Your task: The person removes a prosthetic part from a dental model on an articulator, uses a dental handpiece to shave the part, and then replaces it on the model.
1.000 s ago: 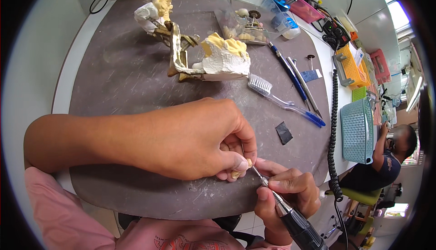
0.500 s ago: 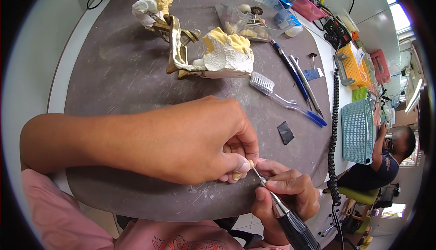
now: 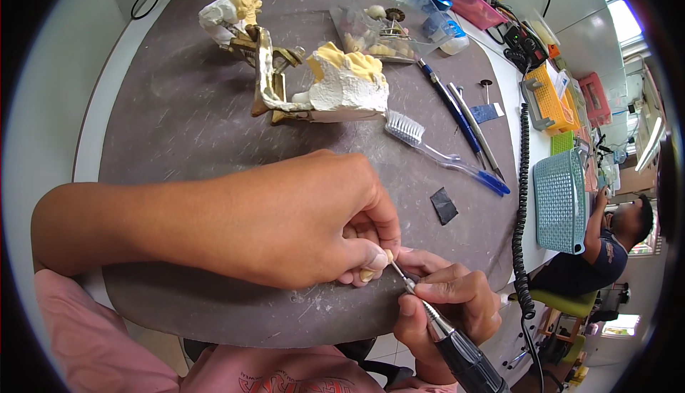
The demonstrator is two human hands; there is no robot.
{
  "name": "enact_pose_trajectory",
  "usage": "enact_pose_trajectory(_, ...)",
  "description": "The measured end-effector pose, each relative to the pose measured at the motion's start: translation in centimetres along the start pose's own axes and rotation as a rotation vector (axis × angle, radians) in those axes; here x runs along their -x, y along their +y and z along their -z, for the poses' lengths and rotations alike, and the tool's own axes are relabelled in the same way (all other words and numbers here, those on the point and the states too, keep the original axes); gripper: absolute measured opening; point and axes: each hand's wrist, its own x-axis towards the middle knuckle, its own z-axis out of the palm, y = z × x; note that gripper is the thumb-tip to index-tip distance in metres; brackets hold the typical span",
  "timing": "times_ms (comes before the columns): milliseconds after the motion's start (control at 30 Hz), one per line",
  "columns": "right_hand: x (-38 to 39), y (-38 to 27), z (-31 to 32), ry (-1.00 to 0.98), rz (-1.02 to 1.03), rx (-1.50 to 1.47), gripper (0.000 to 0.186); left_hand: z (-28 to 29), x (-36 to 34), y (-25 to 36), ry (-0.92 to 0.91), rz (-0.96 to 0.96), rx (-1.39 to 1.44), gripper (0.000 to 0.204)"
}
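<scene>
My left hand (image 3: 335,229) is closed on a small tan tooth-like piece (image 3: 367,274), pinched near the mat's lower middle. My right hand (image 3: 449,307) grips a black and silver rotary handpiece (image 3: 464,357), its thin metal tip meeting the piece at my left fingertips. Above them on the grey mat (image 3: 178,136) stands a brass articulator (image 3: 260,72) with white-and-yellow plaster dental models (image 3: 349,93). A clear toothbrush with blue handle (image 3: 446,157) lies right of the models, and a small dark square (image 3: 443,206) is nearby.
Around the mat are a clear box of small parts (image 3: 378,22), pens (image 3: 449,107), a pink tray (image 3: 478,11), an orange basket (image 3: 553,100), a light-blue basket (image 3: 560,200) and a coiled cord (image 3: 521,236). Another person (image 3: 599,250) sits at the far right.
Both hands keep the same grip on piece and handpiece, with only very slight shifts. The whole view has moved a little; the objects on the mat look otherwise unchanged.
</scene>
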Motion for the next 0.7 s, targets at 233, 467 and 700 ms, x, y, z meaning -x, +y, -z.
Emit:
enact_pose_trajectory(233,-0.14,-0.47,-0.03,-0.04,0.021,0.135,0.023,-0.04,-0.12,0.07,-0.009,-0.007,-0.027,0.022)
enact_pose_trajectory(467,-0.4,-0.13,0.01,-0.045,-0.012,0.059,0.021,-0.14,0.11,0.27,-0.015,0.062,0.038,0.023)
enact_pose_trajectory(700,-0.59,-0.29,0.34,-0.042,-0.018,0.027,0.018,-0.18,-0.09,0.9,-0.007,0.086,0.06,0.025)
